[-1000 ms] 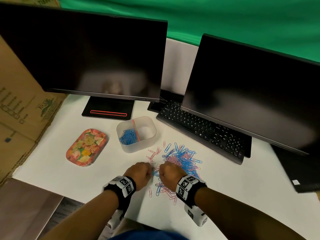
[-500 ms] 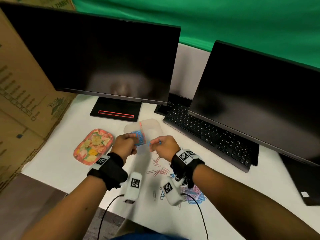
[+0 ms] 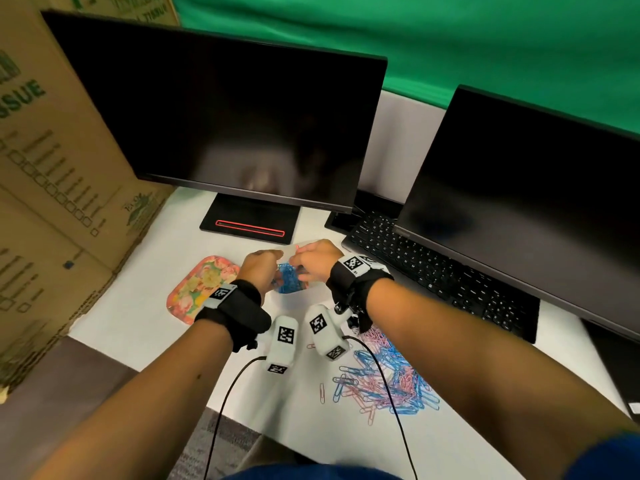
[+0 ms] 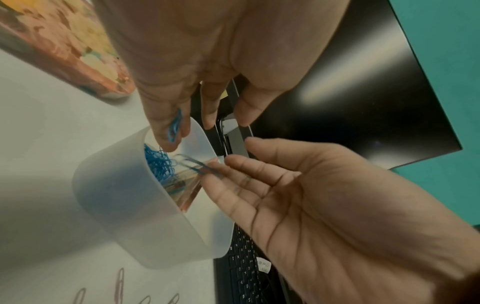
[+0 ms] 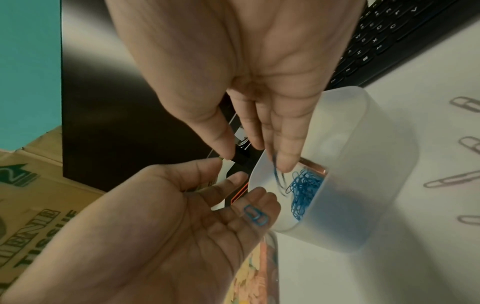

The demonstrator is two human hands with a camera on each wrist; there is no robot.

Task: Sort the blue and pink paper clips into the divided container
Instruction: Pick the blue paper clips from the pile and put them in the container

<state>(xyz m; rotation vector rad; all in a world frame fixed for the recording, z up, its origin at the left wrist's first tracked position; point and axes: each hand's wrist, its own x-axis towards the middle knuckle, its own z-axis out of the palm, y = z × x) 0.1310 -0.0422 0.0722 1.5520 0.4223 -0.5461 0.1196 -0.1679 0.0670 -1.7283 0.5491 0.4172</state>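
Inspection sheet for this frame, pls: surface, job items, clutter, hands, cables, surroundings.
Surface: white tabletop, bare at the left.
Job's things: translucent white plastic divided container with blue paper clips on one side of its divider; the other side is hidden. A mixed pile of blue and pink paper clips is unsorted.
Clutter: floral oblong tray, black keyboard.
Grippers: left hand is open with one blue clip lying on a finger. Right hand is open over the container.
Cables: black wrist-camera cables; one crosses the pile.
Surroundings: two dark monitors, cardboard box, green backdrop.
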